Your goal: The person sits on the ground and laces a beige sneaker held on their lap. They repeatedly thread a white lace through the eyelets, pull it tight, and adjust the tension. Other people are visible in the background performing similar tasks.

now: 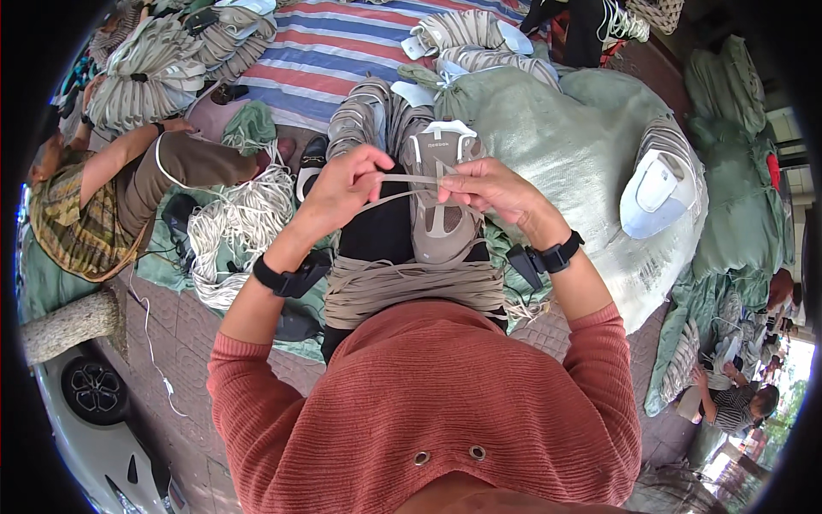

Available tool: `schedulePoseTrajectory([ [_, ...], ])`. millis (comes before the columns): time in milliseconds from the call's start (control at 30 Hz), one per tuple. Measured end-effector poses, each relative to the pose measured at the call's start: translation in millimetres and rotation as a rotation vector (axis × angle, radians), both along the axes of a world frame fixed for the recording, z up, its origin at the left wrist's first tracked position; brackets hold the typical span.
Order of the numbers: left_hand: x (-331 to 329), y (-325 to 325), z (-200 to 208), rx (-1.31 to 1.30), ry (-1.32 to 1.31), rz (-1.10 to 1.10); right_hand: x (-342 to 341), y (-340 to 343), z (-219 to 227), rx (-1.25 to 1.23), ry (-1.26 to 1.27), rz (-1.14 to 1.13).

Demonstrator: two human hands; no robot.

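Observation:
A flat beige shoelace [407, 178] is stretched between my two raised hands, and part of it loops lower between them. My left hand [353, 182] pinches one stretch of it between thumb and fingers. Opposite, my right hand [490, 187] is closed on the lace with thumb and forefinger. Beneath the lace, a grey-beige shoe upper [441, 227] lies over my legs, its white-edged collar pointing away from me. My fingers are above it; I cannot tell whether they touch it. A thick bundle of beige shoelaces [402, 284] lies across my lap, close to my body.
Stacked shoe uppers [360, 116] lie just beyond my knees, with more on a striped sheet [317, 51]. White laces [244, 223] are heaped at left beside a seated person [94, 188]. A large pale-green sack [548, 163] bulges at right, bearing another stack of uppers [659, 188].

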State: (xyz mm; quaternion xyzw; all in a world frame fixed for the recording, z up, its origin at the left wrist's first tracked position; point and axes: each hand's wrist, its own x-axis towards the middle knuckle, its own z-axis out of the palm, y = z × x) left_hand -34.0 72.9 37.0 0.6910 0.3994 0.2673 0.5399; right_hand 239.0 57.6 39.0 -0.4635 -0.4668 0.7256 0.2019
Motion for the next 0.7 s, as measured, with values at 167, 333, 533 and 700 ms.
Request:
schedulePoseTrajectory([
  [167, -23, -14, -22, 0.101, 0.464, -0.034, 2, 3, -13, 0.062, -0.145, 0.029],
  [333, 14, -23, -37, 0.620, 0.317, -0.011, -13, 4, -32, 0.071, -0.073, 0.068],
  [533, 44, -9, -45, -0.103, 0.058, -0.024, -15, 9, -33, -0.017, -0.064, -0.036],
  [700, 49, -3, -76, 0.512, 0.182, 0.188, 8, 36, -23, 0.149, -0.050, -0.519],
])
